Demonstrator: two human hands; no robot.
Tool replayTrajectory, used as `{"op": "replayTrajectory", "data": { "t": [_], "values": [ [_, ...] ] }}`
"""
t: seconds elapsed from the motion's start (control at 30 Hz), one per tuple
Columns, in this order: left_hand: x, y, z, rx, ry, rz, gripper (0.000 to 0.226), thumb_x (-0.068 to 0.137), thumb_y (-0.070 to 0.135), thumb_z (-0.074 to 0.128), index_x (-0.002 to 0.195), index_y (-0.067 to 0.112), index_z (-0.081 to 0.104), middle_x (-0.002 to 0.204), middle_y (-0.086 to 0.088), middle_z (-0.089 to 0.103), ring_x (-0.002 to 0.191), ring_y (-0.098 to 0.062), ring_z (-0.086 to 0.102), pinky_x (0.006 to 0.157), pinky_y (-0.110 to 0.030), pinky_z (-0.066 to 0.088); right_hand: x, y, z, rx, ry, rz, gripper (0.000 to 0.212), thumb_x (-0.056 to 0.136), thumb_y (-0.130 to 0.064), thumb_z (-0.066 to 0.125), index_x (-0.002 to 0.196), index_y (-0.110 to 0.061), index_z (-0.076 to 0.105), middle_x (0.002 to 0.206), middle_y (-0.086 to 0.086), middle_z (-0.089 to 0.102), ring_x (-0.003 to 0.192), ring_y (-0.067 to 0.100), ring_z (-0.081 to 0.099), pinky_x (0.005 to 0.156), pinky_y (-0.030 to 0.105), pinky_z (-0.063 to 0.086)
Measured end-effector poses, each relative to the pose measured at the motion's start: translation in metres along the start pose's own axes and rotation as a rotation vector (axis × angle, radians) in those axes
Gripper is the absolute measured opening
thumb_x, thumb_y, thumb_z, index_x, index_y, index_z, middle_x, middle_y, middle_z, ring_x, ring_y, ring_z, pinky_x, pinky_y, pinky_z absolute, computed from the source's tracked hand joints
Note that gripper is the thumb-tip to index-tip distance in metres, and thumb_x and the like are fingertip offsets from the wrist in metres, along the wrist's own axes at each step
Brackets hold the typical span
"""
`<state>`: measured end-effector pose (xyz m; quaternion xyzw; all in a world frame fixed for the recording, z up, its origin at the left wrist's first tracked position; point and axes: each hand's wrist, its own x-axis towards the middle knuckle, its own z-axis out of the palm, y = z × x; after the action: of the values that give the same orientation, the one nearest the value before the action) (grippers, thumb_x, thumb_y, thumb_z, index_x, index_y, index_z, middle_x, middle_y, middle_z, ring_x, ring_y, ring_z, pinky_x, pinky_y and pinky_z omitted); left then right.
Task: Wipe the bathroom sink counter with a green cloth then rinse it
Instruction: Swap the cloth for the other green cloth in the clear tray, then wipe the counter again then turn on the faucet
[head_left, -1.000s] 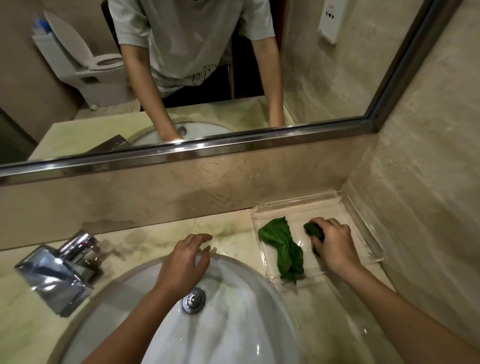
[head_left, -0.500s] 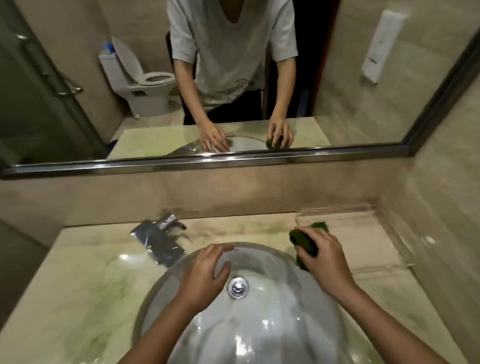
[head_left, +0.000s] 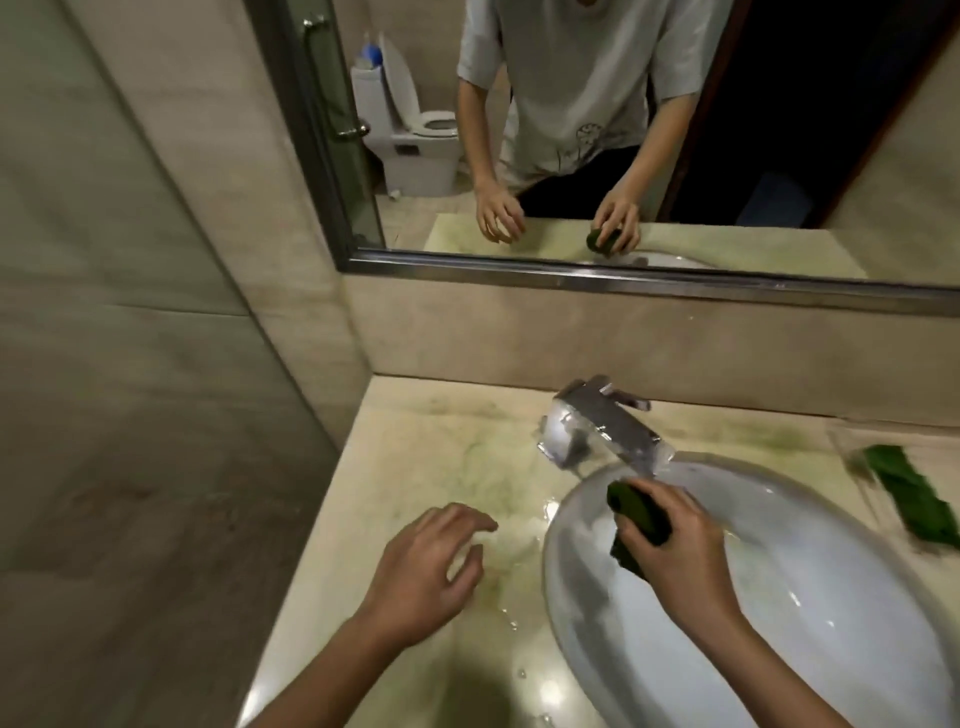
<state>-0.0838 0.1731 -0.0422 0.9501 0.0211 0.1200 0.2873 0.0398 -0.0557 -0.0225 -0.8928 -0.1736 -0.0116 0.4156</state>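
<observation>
A person's right hand (head_left: 680, 545) grips a bunched green cloth (head_left: 636, 512) over the back-left part of the white sink basin (head_left: 779, 597), just below the chrome faucet (head_left: 602, 431). The left hand (head_left: 431, 561), fingers spread and loosely bent, holds nothing above the wet stone counter (head_left: 441, 452); whether it touches the surface is unclear. Left of the basin the counter runs as a green-streaked strip to a glass partition (head_left: 156, 415), its back edge meeting the wall under the mirror (head_left: 779, 130). The cloth is dark green and wadded into a tight roll, one end poking past the fingers, the other hanging below the palm. A second green cloth (head_left: 914, 499) lies at far right, beyond the basin's rim.
</observation>
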Motion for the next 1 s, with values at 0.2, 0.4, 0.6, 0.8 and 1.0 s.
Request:
{"op": "replayTrajectory", "data": {
  "t": [0.2,0.4,0.6,0.8,1.0],
  "values": [
    [0.004,-0.067,-0.01,0.079,-0.005,-0.105,0.028,0.086,0.034,0.043,0.108,0.032,0.06,0.104,0.016,0.061,0.094,-0.006,0.059,0.073,-0.026,0.05,-0.001,-0.028,0.06,-0.017,-0.062,-0.016,0.043,0.073,-0.004,0.075,0.111,-0.022,0.065,0.1,-0.01,0.059,0.094,0.018,0.055,0.081,0.03,0.044],
    [0.031,-0.122,0.001,0.188,0.016,-0.154,0.036,0.082,0.033,0.041,0.109,0.025,0.062,0.112,0.008,0.063,0.1,-0.018,0.059,0.078,-0.034,0.049,0.036,-0.039,0.123,-0.071,-0.173,-0.072,0.043,0.074,-0.008,0.071,0.114,-0.021,0.064,0.108,-0.002,0.062,0.101,0.024,0.052,0.085,0.028,0.039],
    [0.05,-0.156,0.018,0.26,-0.025,-0.303,0.057,0.088,0.045,0.023,0.136,0.025,0.046,0.149,0.005,0.036,0.137,-0.019,0.03,0.109,-0.033,0.019,0.073,-0.038,0.169,-0.205,-0.33,-0.164,0.048,0.079,-0.015,0.066,0.126,-0.021,0.056,0.123,-0.002,0.056,0.116,0.02,0.042,0.096,0.022,0.03],
    [0.05,-0.167,0.032,0.265,-0.015,-0.353,0.057,0.093,0.05,0.02,0.147,0.031,0.027,0.155,0.009,0.017,0.144,-0.011,0.009,0.116,-0.032,0.004,0.078,-0.023,0.188,-0.466,-0.151,-0.149,0.061,0.078,-0.057,0.051,0.125,-0.018,0.054,0.129,0.007,0.051,0.118,0.028,0.042,0.091,0.044,0.045],
    [0.05,-0.166,0.031,0.262,-0.028,-0.372,0.055,0.093,0.048,0.028,0.145,0.032,0.03,0.154,0.008,0.024,0.144,-0.01,0.012,0.115,-0.037,0.013,0.071,-0.02,0.201,-0.487,-0.045,-0.071,0.064,0.073,-0.053,0.063,0.12,-0.01,0.058,0.105,0.012,0.055,0.093,0.03,0.044,0.076,0.043,0.047]
  ]
}}
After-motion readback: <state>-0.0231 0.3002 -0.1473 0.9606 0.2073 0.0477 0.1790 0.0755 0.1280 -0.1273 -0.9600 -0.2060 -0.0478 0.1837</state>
